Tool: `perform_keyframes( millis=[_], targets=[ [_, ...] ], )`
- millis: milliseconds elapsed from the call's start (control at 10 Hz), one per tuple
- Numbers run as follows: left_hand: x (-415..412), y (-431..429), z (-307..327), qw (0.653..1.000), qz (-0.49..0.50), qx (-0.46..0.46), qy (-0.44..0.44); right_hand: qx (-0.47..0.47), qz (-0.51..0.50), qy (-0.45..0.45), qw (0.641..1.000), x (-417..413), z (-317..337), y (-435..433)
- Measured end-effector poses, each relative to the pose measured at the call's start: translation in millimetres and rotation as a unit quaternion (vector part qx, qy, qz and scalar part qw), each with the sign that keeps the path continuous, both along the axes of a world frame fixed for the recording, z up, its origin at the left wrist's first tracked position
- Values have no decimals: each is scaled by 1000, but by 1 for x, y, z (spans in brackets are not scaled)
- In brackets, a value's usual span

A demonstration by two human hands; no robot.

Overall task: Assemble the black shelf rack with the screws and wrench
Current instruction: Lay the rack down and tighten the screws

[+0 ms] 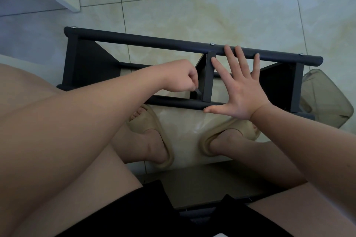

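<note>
Two hands at rack [154,41] | left hand [179,77] pinches wrench [198,91] | right hand [240,90] fingers spread, thumb on near rail [173,103]

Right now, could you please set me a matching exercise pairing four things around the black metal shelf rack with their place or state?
Things: 1 left hand; 2 right hand; 3 silver screw head; 4 translucent grey plastic bin.
States: A on the tiled floor by the black shelf rack's right end; B open, fingers spread; C pinching a small dark wrench; D set in the far black tube.
Pairs: 1-C; 2-B; 3-D; 4-A.
</note>
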State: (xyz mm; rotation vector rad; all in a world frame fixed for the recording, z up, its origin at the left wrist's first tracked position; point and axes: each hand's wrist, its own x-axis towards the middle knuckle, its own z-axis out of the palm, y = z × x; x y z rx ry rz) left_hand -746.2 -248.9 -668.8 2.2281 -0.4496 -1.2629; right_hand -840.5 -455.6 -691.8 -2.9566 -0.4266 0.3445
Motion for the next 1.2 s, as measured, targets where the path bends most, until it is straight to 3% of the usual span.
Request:
perform_keyframes(
  millis=[200, 400, 600, 1200],
  targets=[
    [-3, -4, -3, 955, 248, -56, 155, 0, 0, -6, 1000, 0, 0, 0],
    [-4, -5, -5, 925, 341, -43, 165, 0, 1, -7, 1000, 0, 0, 0],
    [-4, -6, -4, 903, 389, -36, 177, 1, -1, -2, 1000, 0, 1, 0],
    [-8, -9, -6, 883, 388, -55, 259, 0, -2, 2, 1000, 0, 1, 0]
  ],
)
